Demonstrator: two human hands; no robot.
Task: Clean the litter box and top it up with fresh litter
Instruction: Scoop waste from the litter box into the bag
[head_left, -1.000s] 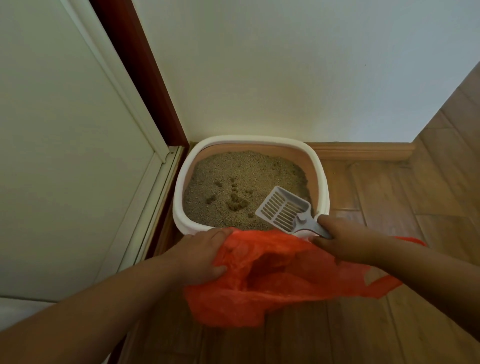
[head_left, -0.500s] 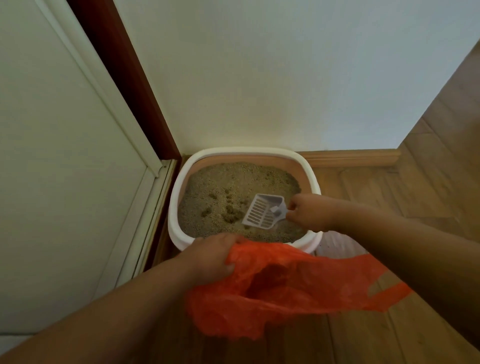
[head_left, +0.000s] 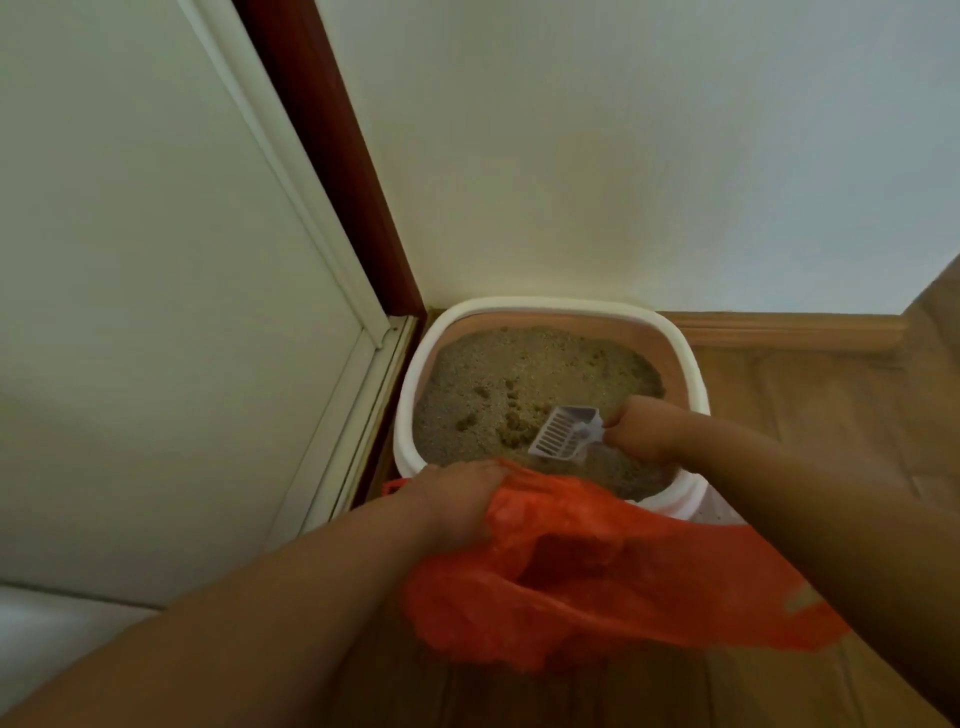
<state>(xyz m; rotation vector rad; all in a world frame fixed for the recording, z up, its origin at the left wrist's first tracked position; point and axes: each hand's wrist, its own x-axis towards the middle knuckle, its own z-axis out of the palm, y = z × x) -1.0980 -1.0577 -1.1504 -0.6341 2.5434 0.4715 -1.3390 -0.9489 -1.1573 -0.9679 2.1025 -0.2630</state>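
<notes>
While the right hand grips it, the scoop points down-left

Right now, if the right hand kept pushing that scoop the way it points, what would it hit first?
Probably the dark clumps in the litter: the right hand aims the scoop leftward, its front edge just short of them. Depth is unclear, so the scoop may already touch the litter.

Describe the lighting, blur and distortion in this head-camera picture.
Head view: dim, warm light, no glare; wide-angle bending curves the door frame; the forearms at the bottom edge look soft; the slotted scoop and the litter box read clearly, the orange bag slightly smeared.
</notes>
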